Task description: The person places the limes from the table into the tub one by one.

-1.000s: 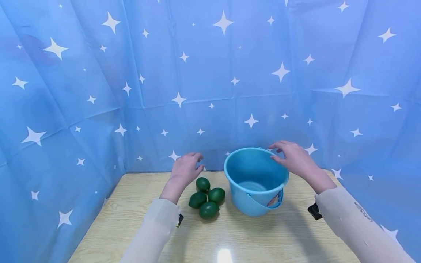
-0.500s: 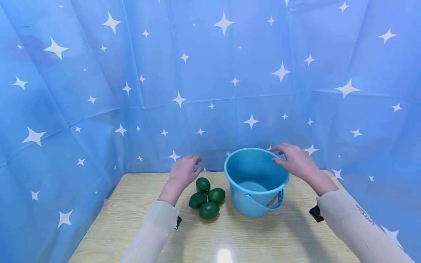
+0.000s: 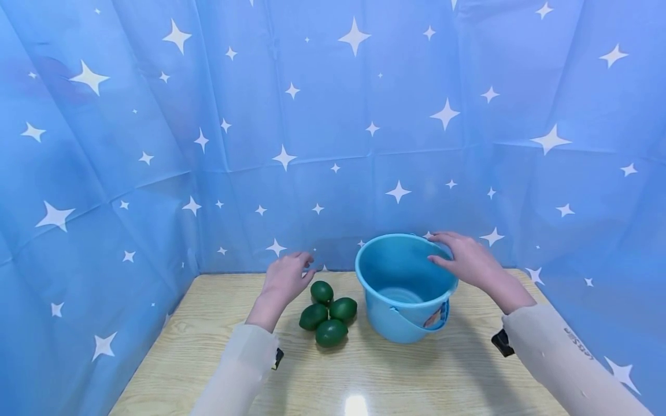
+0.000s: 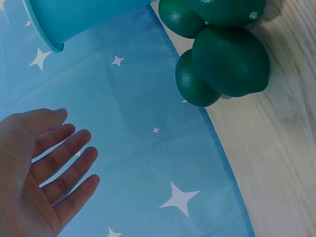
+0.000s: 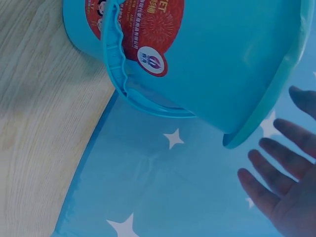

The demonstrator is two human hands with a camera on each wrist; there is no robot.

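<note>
A light blue plastic bucket [image 3: 382,318] stands upright on the wooden table, its inside bare as far as it shows in the head view. Its handle [image 5: 117,69] hangs down on the side bearing a red label [image 5: 153,29]. Just left of it, several dark green limes [image 3: 331,333] lie bunched together. My left hand [image 3: 283,278] hovers beyond and left of the limes, fingers loosely bent, holding nothing. My right hand [image 3: 468,259] is at the bucket's right rim; in the right wrist view its relaxed fingers [image 5: 269,182] are spread near the rim, not curled round it.
A blue cloth with white stars [image 3: 333,115] hangs behind the table [image 3: 208,358] and along both sides. The bucket and limes sit toward the table's back edge. A black wrist device [image 3: 502,342] shows under the right sleeve.
My left hand has sunk slightly and shifted a little left. My right hand has come down slightly at the bucket's rim. Bucket and limes stay in place.
</note>
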